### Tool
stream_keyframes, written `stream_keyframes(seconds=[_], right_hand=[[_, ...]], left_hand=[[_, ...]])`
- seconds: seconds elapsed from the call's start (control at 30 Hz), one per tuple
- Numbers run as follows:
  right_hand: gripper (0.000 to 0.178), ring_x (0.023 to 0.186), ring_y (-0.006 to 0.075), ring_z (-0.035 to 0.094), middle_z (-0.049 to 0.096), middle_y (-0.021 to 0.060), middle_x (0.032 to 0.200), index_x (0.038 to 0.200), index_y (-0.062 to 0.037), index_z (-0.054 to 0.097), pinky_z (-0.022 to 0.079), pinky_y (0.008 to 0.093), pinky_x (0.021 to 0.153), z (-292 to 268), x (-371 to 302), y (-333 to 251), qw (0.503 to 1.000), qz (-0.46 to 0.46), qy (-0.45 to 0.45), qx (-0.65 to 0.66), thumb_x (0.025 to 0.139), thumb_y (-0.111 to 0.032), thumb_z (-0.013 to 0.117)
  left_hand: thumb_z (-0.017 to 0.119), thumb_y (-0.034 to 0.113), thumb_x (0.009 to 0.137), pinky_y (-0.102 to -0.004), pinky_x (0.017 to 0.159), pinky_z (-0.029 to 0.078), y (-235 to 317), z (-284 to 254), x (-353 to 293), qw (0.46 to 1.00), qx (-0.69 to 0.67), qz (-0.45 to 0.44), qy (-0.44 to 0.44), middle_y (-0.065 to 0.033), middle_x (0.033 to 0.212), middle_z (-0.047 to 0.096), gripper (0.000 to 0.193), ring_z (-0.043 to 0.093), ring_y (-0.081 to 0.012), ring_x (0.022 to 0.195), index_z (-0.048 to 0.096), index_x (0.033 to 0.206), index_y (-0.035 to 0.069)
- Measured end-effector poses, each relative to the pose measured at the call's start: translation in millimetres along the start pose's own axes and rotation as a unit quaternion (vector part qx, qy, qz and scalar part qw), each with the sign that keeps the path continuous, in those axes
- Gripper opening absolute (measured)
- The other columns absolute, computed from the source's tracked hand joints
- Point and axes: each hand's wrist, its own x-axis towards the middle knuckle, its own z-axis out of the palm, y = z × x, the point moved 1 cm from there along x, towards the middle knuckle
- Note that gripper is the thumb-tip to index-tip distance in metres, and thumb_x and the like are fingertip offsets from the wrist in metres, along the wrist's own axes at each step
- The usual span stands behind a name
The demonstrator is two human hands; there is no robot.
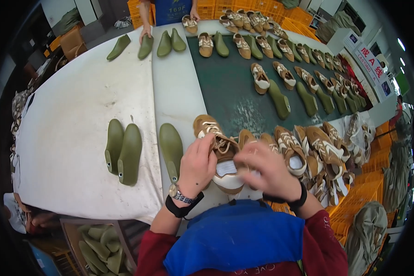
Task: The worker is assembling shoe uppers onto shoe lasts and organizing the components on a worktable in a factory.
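A brown-and-white lace-up sneaker [228, 183] lies before me, toe pointing away, with a striped insole showing in its opening. My left hand [198, 162] is closed on the left side of its collar, near the laces. Over the right edge of the opening is my right hand [267, 168], its fingers bent and smeared by motion; whether they grip the shoe I cannot tell. Just left of my left hand stands a green shoe last [170, 145]. Two more green lasts, a left one [114, 145] and a right one [130, 154], lie together farther left on the white cloth.
Several sneakers [290, 145] crowd the table to my right. Beyond, a dark green belt [230, 99] carries rows of sneakers and lasts. Across the table, a co-worker's hand [145, 31] touches a last. A box of lasts [65, 234] sits lower left; orange crates [361, 202] stand right.
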Motion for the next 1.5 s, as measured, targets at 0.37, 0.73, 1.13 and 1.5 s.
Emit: stream_keyframes(seconds=[0.37, 0.73, 1.13, 1.5], right_hand=[[0.021, 0.082, 0.0354, 0.061, 0.063, 0.0172, 0.085, 0.092, -0.0057, 0.063, 0.048, 0.0423, 0.074, 48, 89, 174, 0.975, 0.185, -0.104, -0.062, 0.073, -0.013, 0.062], [0.058, 0.109, 0.0413, 0.049, 0.048, 0.0255, 0.121, 0.128, -0.0116, 0.044, 0.042, 0.0444, 0.091, 185, 98, 289, 0.965, 0.244, -0.094, -0.003, 0.071, -0.002, 0.051], [0.042, 0.068, 0.0347, 0.063, 0.063, 0.016, 0.072, 0.1, -0.0102, 0.056, 0.049, 0.0439, 0.061, 170, -3, 71, 0.902, 0.116, -0.408, 0.08, 0.081, -0.047, 0.058], [0.009, 0.048, 0.0035, 0.037, 0.046, -0.004, 0.069, 0.091, -0.0181, 0.054, 0.027, 0.0204, 0.04, 88, 6, 137, 0.66, 0.518, 0.004, 0.544, 0.086, -0.025, 0.052]], left_hand=[[0.063, 0.01, 0.078, -0.0402, 0.08, 0.045, -79, -18, -2, 0.989, 0.072, -0.097, -0.085, -0.0174, 0.099, 0.057, 0.042, 0.055, -0.0345, 0.091, 0.049, 0.117, 0.002], [0.071, 0.021, 0.072, -0.0419, 0.095, 0.04, -129, -29, -87, 0.939, 0.079, -0.283, -0.177, -0.0282, 0.133, 0.032, 0.07, 0.04, -0.0428, 0.118, 0.036, 0.129, 0.003], [0.069, 0.024, 0.073, -0.0432, 0.094, 0.04, -121, -5, -84, 0.935, 0.073, -0.321, -0.129, -0.0302, 0.137, 0.025, 0.071, 0.038, -0.0456, 0.119, 0.033, 0.131, 0.003], [0.068, 0.02, 0.074, -0.0426, 0.102, 0.03, -122, -13, -94, 0.933, 0.05, -0.337, -0.119, -0.0293, 0.137, 0.026, 0.07, 0.032, -0.0442, 0.125, 0.033, 0.131, 0.002]])
